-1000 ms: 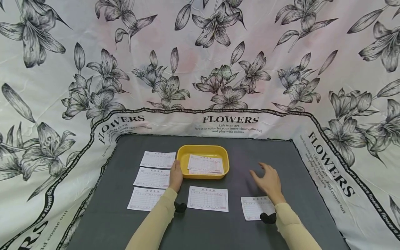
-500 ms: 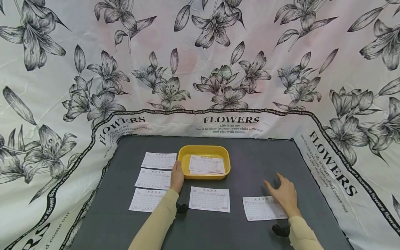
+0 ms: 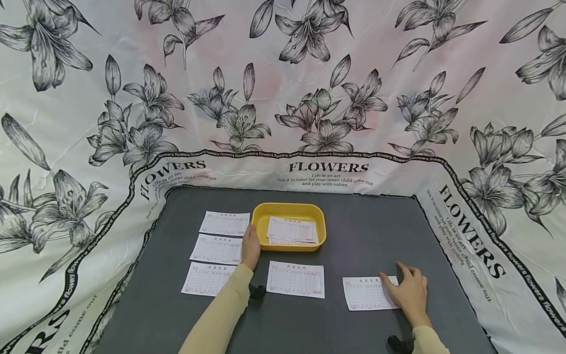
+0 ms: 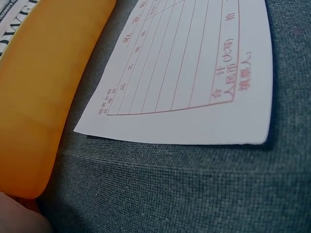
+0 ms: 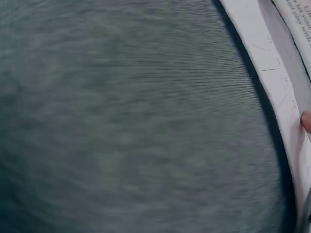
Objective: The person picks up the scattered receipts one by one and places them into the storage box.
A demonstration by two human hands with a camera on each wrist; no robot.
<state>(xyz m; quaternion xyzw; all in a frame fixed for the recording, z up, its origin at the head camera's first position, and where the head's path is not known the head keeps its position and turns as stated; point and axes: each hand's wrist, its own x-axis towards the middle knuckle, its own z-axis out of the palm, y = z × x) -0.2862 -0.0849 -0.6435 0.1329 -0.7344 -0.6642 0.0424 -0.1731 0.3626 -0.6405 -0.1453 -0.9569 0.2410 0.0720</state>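
In the head view my left hand (image 3: 250, 249) rests along the left side of a yellow tray (image 3: 289, 248). Two overlapping printed receipt slips (image 3: 292, 229) lie inside it. A finger (image 4: 19, 216) shows at the tray's front corner in the left wrist view. At the right, my right hand (image 3: 411, 294) is over the right end of a single receipt slip (image 3: 364, 294), its thumb overlapping the paper and its fingers spread past the edge. In the right wrist view a fingertip (image 5: 306, 121) appears at the far edge of that slip, which curves along the cloth.
Three receipt slips lie in a column left of the tray, the nearest one (image 3: 205, 279) partly behind my left forearm. Another slip (image 3: 295, 279) lies in front of the tray. Dark grey cloth (image 3: 336, 324) covers the surface, bordered by flower-printed fabric (image 3: 327, 172).
My right hand has moved right and toward me, from above the right slip's far edge to its right end. The left hand stays at the tray.
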